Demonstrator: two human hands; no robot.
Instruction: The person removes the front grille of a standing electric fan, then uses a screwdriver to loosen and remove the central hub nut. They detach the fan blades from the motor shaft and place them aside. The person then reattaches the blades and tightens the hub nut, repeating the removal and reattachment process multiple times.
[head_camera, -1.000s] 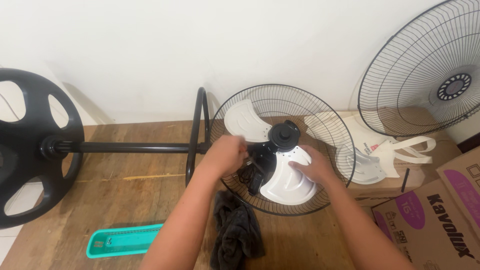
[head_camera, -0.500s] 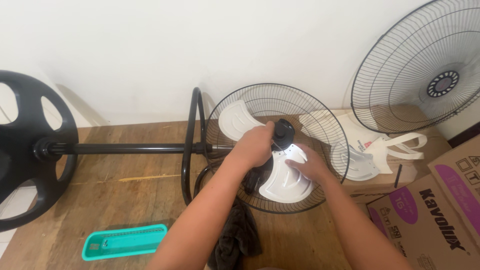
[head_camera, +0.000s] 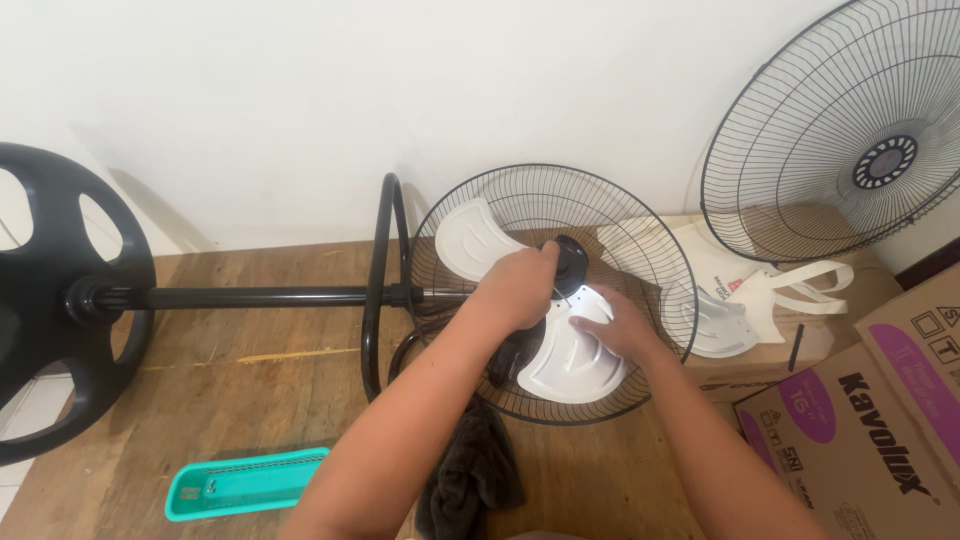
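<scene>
Floor: brown wooden boards (head_camera: 250, 330) meeting a white wall (head_camera: 300, 90) at the far side.
Fan stand: a round black base (head_camera: 60, 300) at the left edge lies on its side, its black pole (head_camera: 260, 296) running flat across the boards toward the fan head.
Front grille: a loose black wire grille (head_camera: 850, 140) leans upright against the wall at the right, well apart from the hands.
Rear grille: a black wire cage (head_camera: 640, 240) near the wall in the middle of the view, joined to the pole, with the blades inside it.
Cardboard boxes: a brown box with purple patches (head_camera: 860, 430) at the lower right, another brown box (head_camera: 760, 365) behind it.
Fan blades: white plastic blades (head_camera: 570, 365) sit inside the rear grille; one blade points up left, one down toward the camera, one right.
Cloth bag: a white bag (head_camera: 760, 285) lies on the far box, just beside the rear grille.
Tray: a teal plastic tray (head_camera: 245, 482) on the boards at the lower left, well apart from the fan.
Rag: a dark grey cloth (head_camera: 470, 470) crumpled on the boards under the left forearm.
Left hand: left hand (head_camera: 518, 285) curled around the black hub cap (head_camera: 572, 262) at the blades' centre, fingers closed on it.
Right hand: right hand (head_camera: 618, 325) pressed flat on the near white blade, fingers spread, not gripping.
</scene>
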